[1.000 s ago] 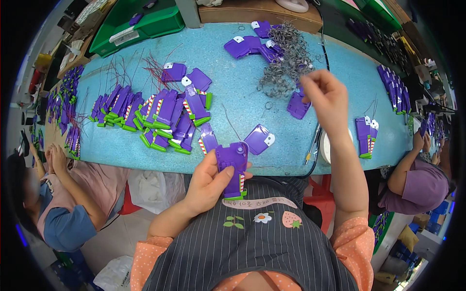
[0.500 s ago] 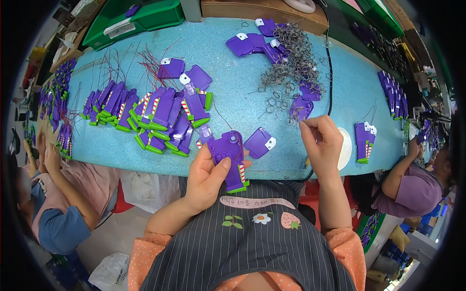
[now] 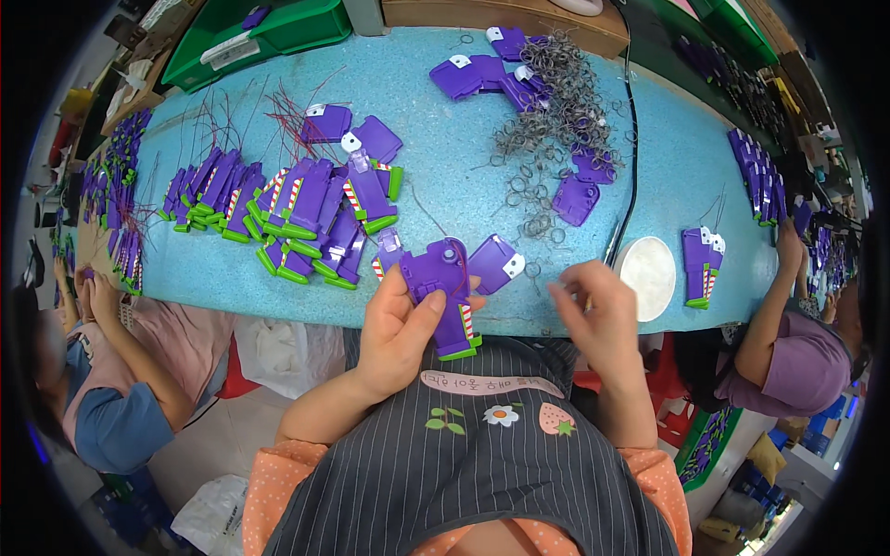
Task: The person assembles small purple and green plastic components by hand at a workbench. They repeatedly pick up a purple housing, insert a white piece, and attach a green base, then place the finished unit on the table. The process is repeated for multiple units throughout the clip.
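Observation:
My left hand [image 3: 394, 332] is closed around a purple plastic toy wing shell [image 3: 452, 326] with a green tip and a red-and-white striped edge. The thumb presses on its inner face, and a thin wire rises from the round post at its top. My right hand [image 3: 603, 310] is to the right of the shell, thumb and forefinger brought together. A small wire spring [image 3: 533, 270] shows at its fingertips; the exact grip is blurred. Between the hands lies a purple cover with a white corner [image 3: 496, 264]. A heap of grey wire springs [image 3: 561, 83] spreads at the back right.
Many purple-and-green wing pieces [image 3: 301, 208] with red wires lie at left. A white round dish [image 3: 647, 278] stands near my right hand, beside a black cable [image 3: 634, 157]. Two striped pieces [image 3: 702, 264] lie farther right. A green bin [image 3: 301, 28] stands at back left. Co-workers sit on both sides.
My right hand has come down and slightly left from the spring heap's near edge toward the shell, bringing a spring with it. My left hand keeps the shell nearly in place.

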Available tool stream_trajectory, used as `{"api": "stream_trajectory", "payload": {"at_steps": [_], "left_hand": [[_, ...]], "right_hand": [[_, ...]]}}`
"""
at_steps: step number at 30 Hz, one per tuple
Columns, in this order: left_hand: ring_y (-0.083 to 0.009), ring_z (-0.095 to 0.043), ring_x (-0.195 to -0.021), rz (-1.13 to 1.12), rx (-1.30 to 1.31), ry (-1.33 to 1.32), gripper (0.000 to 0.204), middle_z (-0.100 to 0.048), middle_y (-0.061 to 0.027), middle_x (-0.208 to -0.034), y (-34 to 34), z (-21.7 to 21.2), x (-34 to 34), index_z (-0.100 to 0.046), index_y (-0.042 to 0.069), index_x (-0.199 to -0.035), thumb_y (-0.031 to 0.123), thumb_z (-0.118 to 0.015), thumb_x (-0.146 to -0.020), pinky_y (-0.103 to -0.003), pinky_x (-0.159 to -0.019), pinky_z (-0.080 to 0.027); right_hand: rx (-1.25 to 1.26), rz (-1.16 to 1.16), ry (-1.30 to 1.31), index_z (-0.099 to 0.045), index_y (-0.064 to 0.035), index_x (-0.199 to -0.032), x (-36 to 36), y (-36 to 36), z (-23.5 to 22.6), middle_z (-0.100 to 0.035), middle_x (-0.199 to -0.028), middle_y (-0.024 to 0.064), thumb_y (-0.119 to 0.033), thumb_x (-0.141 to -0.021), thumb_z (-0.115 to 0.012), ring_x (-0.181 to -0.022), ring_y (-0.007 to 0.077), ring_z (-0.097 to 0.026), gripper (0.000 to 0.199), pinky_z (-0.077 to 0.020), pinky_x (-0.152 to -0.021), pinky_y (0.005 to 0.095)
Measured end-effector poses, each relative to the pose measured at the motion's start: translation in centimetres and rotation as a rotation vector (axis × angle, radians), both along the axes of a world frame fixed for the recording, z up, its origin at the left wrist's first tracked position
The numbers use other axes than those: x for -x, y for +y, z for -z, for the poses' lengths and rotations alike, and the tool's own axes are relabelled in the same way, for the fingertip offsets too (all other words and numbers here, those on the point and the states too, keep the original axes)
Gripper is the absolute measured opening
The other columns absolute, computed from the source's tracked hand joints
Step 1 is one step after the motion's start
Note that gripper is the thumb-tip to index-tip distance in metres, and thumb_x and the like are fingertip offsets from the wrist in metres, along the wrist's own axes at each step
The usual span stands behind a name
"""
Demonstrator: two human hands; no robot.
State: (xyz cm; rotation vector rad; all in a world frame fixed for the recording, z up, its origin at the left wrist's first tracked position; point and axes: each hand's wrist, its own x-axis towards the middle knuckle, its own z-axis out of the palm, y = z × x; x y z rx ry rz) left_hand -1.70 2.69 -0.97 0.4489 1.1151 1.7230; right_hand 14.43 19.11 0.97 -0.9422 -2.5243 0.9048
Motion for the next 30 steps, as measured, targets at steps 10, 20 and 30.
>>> {"api": "stream_trajectory", "payload": {"at_steps": [10,20,30], "left_hand": [[-0.0258,-0.060,-0.101,0.001,0.015,-0.010,0.033,-0.056,-0.0183,-0.115,-0.6,-0.4,0.4,-0.035,-0.001,-0.126,0.009,-0.043,-0.096,-0.037,-0.087,-0.049],[-0.0204,-0.060,-0.101,0.112,0.012,-0.086,0.033,-0.057,-0.0144,-0.115,-0.7,-0.7,1.9,-0.037,0.001,-0.127,0.011,-0.045,-0.096,-0.032,-0.082,-0.049],[-0.0220,-0.059,-0.103,0.107,0.024,-0.083,0.035,-0.056,-0.0156,-0.118,-2.8,-0.9,1.9,-0.036,0.001,-0.128,0.011,-0.043,-0.096,-0.033,-0.086,-0.048]], "right_hand": [[0.110,-0.049,0.007,-0.059,0.0000,-0.090,1.2,0.5,1.2,-0.061,-0.073,0.0108,-0.007,-0.080,-0.064,-0.056,0.0179,-0.056,0.013,-0.0447,-0.052,0.0300],[0.654,-0.075,0.283,-0.061,0.0019,-0.079,8.5,5.4,-7.8,-0.062,-0.063,0.0052,-0.011,-0.084,-0.062,-0.050,0.0060,-0.053,0.014,-0.0416,-0.046,0.0199],[0.471,-0.095,0.510,-0.062,0.0001,-0.093,19.7,14.3,-11.5,-0.063,-0.076,0.0036,-0.032,-0.085,-0.064,-0.060,0.0058,-0.055,0.033,-0.0406,-0.053,0.0181]]}}
